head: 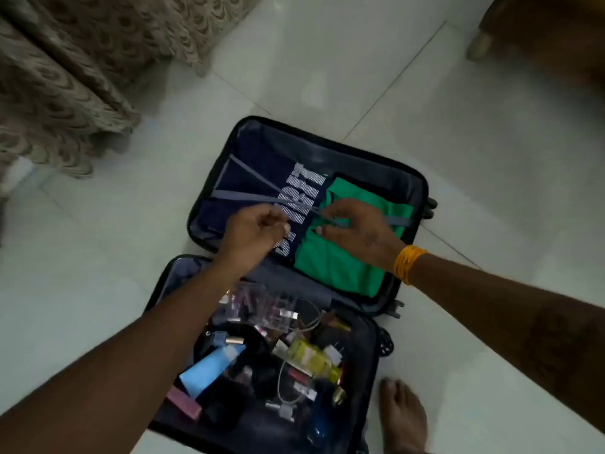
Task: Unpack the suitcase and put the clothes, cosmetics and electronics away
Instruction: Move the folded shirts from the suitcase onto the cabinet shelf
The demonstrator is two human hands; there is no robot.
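A dark suitcase [422, 188] lies open on the floor. Its far half holds a folded navy shirt with white lettering [258, 172] and a folded green garment [340, 267] under grey crossed straps [242, 194]. My left hand [253, 232] and my right hand [355, 224] meet at the middle of the straps, fingers pinched on the strap buckle. The near half holds loose cosmetics and cables: a light blue tube [209, 368], a yellow box [311, 357], a pink box [183, 403], a blue bottle [322, 421] and white cables [288, 388].
Pale floor tiles [327, 60] surround the case. A patterned brown bedspread [65, 77] hangs at the upper left. Dark wooden furniture with a foot [481, 44] stands at the upper right. A bare foot [404, 417] rests just right of the near half.
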